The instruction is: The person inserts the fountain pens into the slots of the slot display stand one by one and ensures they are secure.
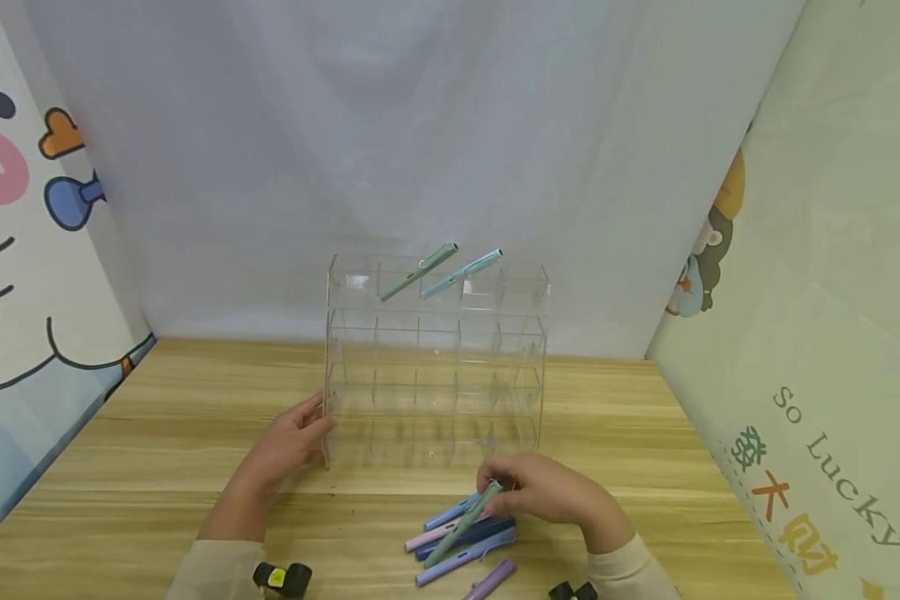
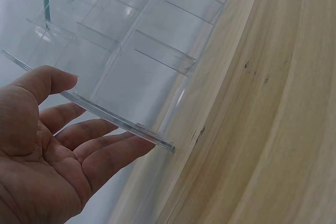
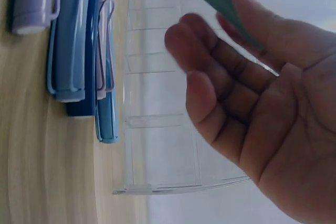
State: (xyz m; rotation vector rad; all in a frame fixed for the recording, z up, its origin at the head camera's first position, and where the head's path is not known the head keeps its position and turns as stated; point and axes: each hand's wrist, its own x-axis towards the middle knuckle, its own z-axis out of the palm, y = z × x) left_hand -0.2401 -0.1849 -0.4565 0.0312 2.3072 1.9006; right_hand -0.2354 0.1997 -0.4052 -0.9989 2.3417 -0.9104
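Note:
A clear acrylic pen rack (image 1: 435,312) with tiers of small compartments stands upright on the table. My left hand (image 1: 288,442) grips its left side panel, thumb on one face and fingers (image 2: 113,163) on the other. Between thumb and fingers, my right hand (image 1: 547,487) pinches a green pen (image 1: 461,527), held slanted over a loose pile. That pile has a light blue pen (image 1: 441,515), a pink pen (image 1: 422,541), a dark blue pen (image 1: 495,528) and a periwinkle pen (image 1: 457,564). Closer to me lies a purple pen (image 1: 492,577).
In the rack's top tier lean another green pen (image 1: 407,284) and a pale blue pen (image 1: 459,275). A white curtain (image 1: 420,125) hangs behind the wooden table (image 1: 195,400). Printed panels flank both sides, one with a cartoon (image 1: 15,250), the other with lettering (image 1: 832,467).

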